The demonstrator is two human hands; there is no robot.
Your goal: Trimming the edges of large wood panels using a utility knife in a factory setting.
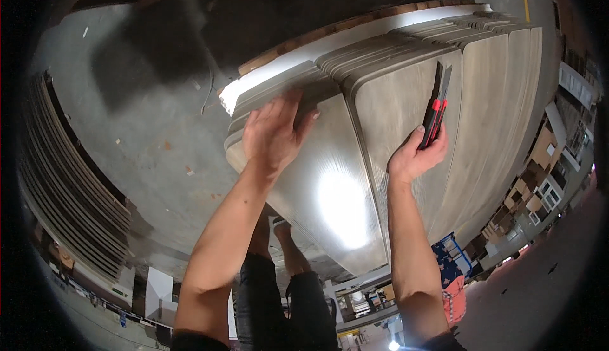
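In front of me are stacks of grey-brown wood-look panels [406, 91] with rounded corners, set side by side. Over the far end of the left stack lies my left hand [274, 128], fingers stretched out and nothing in it; whether it touches the top panel I cannot tell. My right hand [419, 156] is closed round the handle of a black and red utility knife [435, 116]. The knife's blade is out and points away from me, above the middle stack. A bright glare covers part of the left panel [317, 135].
A white strip and a wooden edge [355, 22] run along the far side of the stacks. On the left stands another pile of boards [70, 173]. Small scraps lie on the concrete floor [158, 116]. Cardboard boxes [544, 148] line the right side.
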